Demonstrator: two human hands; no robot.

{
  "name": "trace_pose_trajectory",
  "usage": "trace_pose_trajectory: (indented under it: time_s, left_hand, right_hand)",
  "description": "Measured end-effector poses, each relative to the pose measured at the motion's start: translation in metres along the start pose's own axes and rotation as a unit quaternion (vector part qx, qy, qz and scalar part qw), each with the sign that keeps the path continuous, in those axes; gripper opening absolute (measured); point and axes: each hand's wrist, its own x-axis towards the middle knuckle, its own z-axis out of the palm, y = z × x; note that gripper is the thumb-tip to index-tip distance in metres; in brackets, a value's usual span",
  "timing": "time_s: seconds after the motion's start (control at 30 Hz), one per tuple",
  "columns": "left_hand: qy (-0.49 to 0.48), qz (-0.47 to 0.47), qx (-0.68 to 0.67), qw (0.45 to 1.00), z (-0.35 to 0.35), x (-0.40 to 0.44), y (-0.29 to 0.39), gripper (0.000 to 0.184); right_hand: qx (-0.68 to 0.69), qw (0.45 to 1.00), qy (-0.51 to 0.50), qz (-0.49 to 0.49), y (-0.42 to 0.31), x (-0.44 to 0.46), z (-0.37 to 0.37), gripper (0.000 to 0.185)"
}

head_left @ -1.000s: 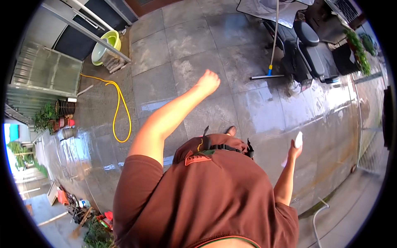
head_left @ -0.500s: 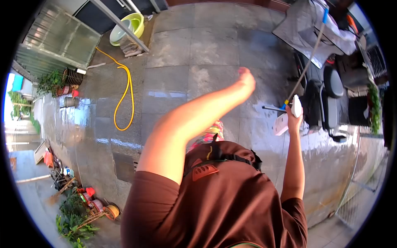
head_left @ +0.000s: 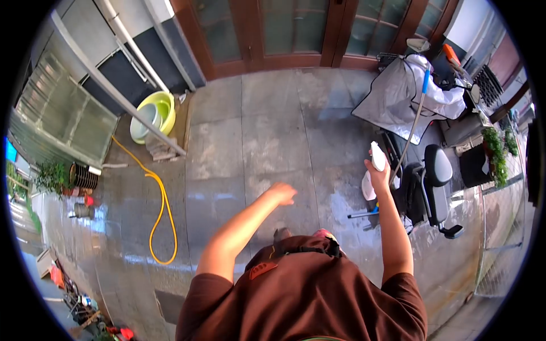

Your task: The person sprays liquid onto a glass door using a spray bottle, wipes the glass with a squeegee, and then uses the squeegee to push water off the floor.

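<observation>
My right hand (head_left: 380, 173) is closed around the neck of a white spray bottle (head_left: 368, 186); its white trigger head (head_left: 377, 156) sticks up above my fingers. The bottle is held out over the wet paving on the right. Just beyond it, a long-handled floor squeegee (head_left: 413, 116) with a blue grip leans on the covered scooter, its head low on the ground. My left hand (head_left: 281, 194) hangs in front of me with loosely bent fingers and holds nothing. It touches no object.
A yellow hose (head_left: 165, 213) loops over the paving on the left. Yellow-green basins (head_left: 165, 111) stand by a metal post. To the right are a scooter with a grey cover (head_left: 392, 96), its black seat (head_left: 437, 165) and potted plants (head_left: 495, 156). Brown glazed doors (head_left: 293, 34) close the far side.
My view has tilted up, bringing the doors into sight. The left hand has dropped lower and moved left in view. My right hand still grips the spray bottle, now nearer the scooter in view.
</observation>
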Motion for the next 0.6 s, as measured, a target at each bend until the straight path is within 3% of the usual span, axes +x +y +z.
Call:
trace_pose_trajectory:
  time_s: [0.03, 0.33, 0.47, 0.53, 0.6]
  left_hand:
    - [0.012, -0.015, -0.062, 0.998, 0.005, -0.005, -0.019, 0.047]
    - [0.038, -0.134, -0.18, 0.974, 0.034, -0.021, -0.176, 0.051]
    - [0.106, -0.22, -0.255, 0.936, 0.054, -0.027, -0.256, 0.052]
    - [0.156, -0.283, -0.256, 0.911, 0.068, -0.043, -0.289, 0.052]
    - [0.165, -0.325, -0.169, 0.916, 0.105, -0.06, -0.319, 0.054]
  right_hand:
    - [0.017, 1.0, -0.001, -0.006, 0.0, 0.019, 0.013, 0.039]
    - [0.057, 0.997, -0.036, -0.036, 0.001, 0.206, 0.154, 0.034]
    - [0.066, 0.996, -0.046, -0.028, 0.003, 0.322, 0.226, 0.035]
    - [0.082, 0.996, -0.037, -0.025, -0.001, 0.384, 0.265, 0.041]
    - [0.085, 0.995, -0.023, -0.044, 0.0, 0.449, 0.302, 0.042]
